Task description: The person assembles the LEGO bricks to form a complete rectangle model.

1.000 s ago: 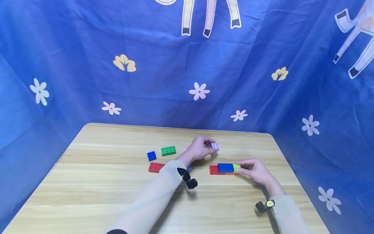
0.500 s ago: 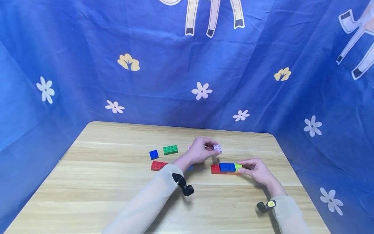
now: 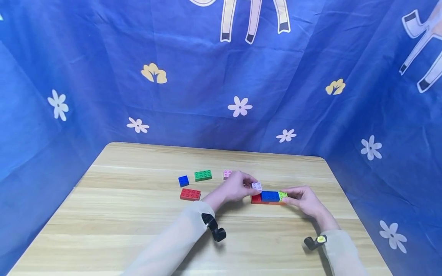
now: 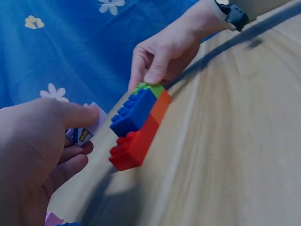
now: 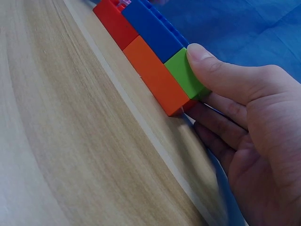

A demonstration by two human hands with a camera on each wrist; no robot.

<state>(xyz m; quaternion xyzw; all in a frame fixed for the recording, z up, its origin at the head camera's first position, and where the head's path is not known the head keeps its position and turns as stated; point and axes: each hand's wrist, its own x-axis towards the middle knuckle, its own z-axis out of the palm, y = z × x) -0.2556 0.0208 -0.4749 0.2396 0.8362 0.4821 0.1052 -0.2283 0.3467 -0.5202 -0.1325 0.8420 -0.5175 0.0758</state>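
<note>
My left hand (image 3: pixel 236 188) pinches a pale lilac toy brick (image 3: pixel 256 186) between thumb and fingers; in the left wrist view a printed picture shows on the brick's side. The brick is close over the left end of a built row. That row has a red brick (image 4: pixel 136 148) and an orange brick (image 5: pixel 155 75) below, with a blue brick (image 3: pixel 270 196) and a lime green brick (image 5: pixel 186 73) on top. Studs on the red end are bare. At the row's right end, my right hand (image 3: pixel 304 199) grips the lime green brick, thumb on its near side.
Loose bricks lie to the left on the wooden table (image 3: pixel 103 222): a small blue one (image 3: pixel 183 181), a green one (image 3: pixel 203 175), a red one (image 3: pixel 190 194) and a pink one (image 3: pixel 226 174) partly behind the left hand. A blue patterned cloth (image 3: pixel 193 88) hangs around the table.
My left hand has brought the lilac brick nearer and down to the row's left end, uncovering more of the pink brick. The right hand keeps its grip on the lime green brick.
</note>
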